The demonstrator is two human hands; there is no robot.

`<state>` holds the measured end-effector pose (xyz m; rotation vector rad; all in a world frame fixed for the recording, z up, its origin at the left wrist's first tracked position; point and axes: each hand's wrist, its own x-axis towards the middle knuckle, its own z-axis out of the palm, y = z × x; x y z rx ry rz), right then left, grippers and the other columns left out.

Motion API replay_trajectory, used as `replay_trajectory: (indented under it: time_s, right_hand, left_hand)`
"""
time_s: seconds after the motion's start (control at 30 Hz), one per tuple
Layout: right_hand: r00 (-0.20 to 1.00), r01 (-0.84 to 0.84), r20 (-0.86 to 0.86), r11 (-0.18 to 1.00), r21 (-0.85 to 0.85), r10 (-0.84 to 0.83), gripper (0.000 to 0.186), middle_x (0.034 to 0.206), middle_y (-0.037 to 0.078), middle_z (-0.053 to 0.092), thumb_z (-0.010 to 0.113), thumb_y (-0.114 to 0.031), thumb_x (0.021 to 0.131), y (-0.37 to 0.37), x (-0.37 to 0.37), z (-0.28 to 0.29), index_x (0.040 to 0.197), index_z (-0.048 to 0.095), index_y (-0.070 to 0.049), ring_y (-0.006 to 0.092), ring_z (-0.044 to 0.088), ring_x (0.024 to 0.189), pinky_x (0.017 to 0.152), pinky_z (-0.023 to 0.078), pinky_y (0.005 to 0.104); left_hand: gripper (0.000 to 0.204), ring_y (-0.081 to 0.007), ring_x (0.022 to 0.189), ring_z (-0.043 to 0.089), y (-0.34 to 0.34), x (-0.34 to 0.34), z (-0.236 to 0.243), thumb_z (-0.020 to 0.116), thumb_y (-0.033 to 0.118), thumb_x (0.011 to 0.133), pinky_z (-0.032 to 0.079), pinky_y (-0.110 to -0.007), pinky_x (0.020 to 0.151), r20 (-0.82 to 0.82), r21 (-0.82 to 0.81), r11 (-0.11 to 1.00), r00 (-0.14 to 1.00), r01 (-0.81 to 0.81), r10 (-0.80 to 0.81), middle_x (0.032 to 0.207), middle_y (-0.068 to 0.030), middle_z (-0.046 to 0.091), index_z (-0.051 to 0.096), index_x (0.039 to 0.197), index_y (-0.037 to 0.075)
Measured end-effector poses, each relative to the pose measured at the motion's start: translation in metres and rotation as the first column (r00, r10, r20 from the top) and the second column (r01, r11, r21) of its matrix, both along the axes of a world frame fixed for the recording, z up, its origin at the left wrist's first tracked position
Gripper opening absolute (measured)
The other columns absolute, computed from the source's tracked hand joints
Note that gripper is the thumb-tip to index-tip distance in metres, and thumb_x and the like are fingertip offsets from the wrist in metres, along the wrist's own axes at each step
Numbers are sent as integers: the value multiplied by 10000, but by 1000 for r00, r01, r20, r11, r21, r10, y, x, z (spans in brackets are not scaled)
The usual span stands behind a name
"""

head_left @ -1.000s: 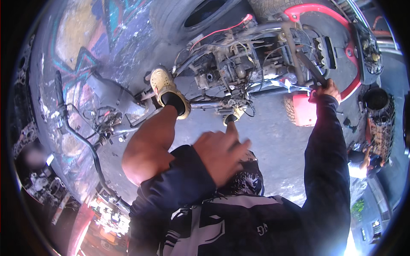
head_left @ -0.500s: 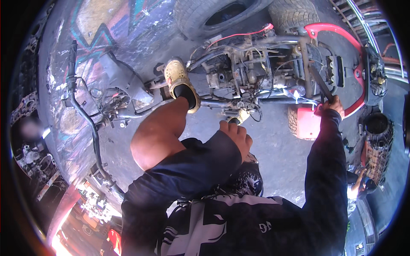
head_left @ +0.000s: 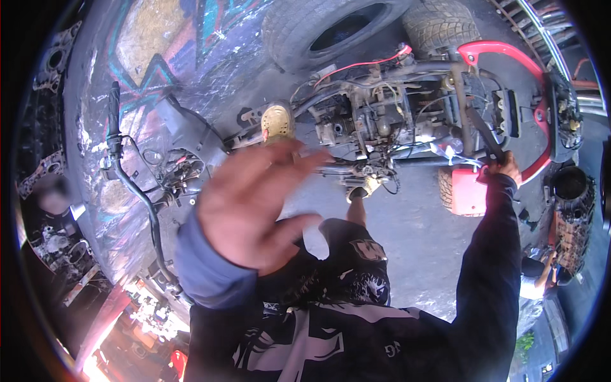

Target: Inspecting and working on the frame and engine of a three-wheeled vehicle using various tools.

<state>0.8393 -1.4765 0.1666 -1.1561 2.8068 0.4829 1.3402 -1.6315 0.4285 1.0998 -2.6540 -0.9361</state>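
A stripped motorbike frame [head_left: 464, 121] with its engine exposed stretches in front of me, handlebar [head_left: 137, 184] at the left and red rear rail [head_left: 538, 167] at the right. My left hand [head_left: 251, 197] is raised close to the view, blurred, its fingers apart and nothing seen in them. It covers part of the frame and my left leg. My right hand [head_left: 507, 169] is closed over the red rear rail, beside the lower end of a dark flat bar [head_left: 485, 132]. Its palm side is hidden. Below it are a red fender [head_left: 468, 191] and a knobbly tyre [head_left: 446, 190].
Large tyres [head_left: 286, 35] lie behind the bike, near a painted surface [head_left: 146, 38]. My yellow clogs [head_left: 278, 120] are by the frame. An engine block [head_left: 569, 223] stands at right, near another person's arm [head_left: 546, 270]. Metal parts [head_left: 54, 235] line the left side.
My left hand has lifted from near my knee toward the view and left, fingers spreading. My left knee has lowered from sight behind it. The right hand keeps its place on the rail.
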Motion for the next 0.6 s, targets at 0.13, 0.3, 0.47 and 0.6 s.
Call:
replay_trajectory:
  time_s: [0.13,0.3,0.47,0.6]
  right_hand:
    - [996,-83,11,996,-43,83,368,960,124,674,624,-444,758,-5,1,-9,967,615,-141,374,652,916,779,496,493]
    - [995,-96,-3,994,-48,96,309,953,125,677,621,-376,762,4,-10,-13,961,600,-140,374,652,900,771,498,493]
    - [989,-145,-17,989,-30,144,265,972,127,684,598,-319,783,5,-11,-18,981,584,-143,383,652,906,766,499,499]
    - [995,-90,-43,995,40,92,311,1001,156,677,581,-349,817,-6,12,-7,996,598,-96,373,650,968,828,494,493]
  left_hand:
    - [481,-386,966,611,-14,30,-28,730,195,785,497,-408,835,219,-102,985,963,-135,155,1068,-204,614,589,1195,-12]
    - [473,-374,880,607,-6,20,-42,689,130,808,494,-399,761,105,325,940,984,101,-142,992,-169,608,549,1249,32]
    - [464,-367,881,604,12,32,-34,696,147,806,487,-406,765,173,182,978,982,-101,70,981,-167,604,555,1230,25]
    - [489,-362,910,615,49,67,-35,712,152,797,498,-385,792,224,247,956,970,-156,100,1061,-185,618,549,1232,-2]
